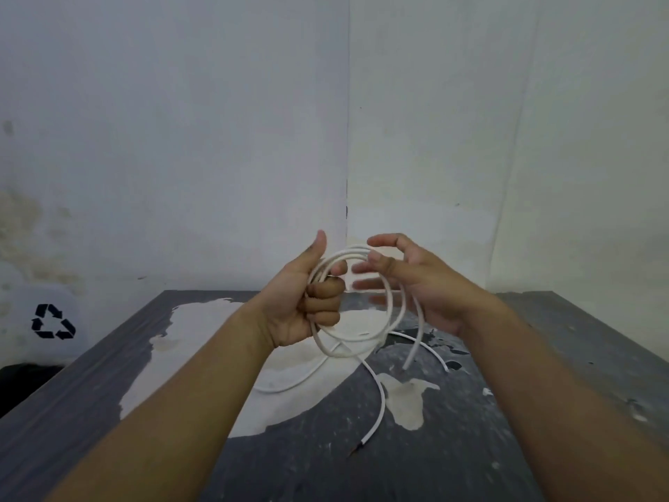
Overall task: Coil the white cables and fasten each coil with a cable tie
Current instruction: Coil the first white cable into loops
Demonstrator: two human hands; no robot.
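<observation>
A white cable [389,313] is wound into a few loops and held in the air above the table. My left hand [307,302] is closed around the left side of the loops, thumb pointing up. My right hand [416,280] is at the right side of the coil, fingers spread and blurred, touching the top strands near its fingertips. One loose cable end [376,403] trails down to the table and ends in bare wire tips. Other white strands [430,351] lie on the table under the coil. I see no cable tie.
The dark grey table [543,411] has large worn white patches and stands in a corner of white walls. A white bin with a black recycling symbol [52,322] stands to the left of the table.
</observation>
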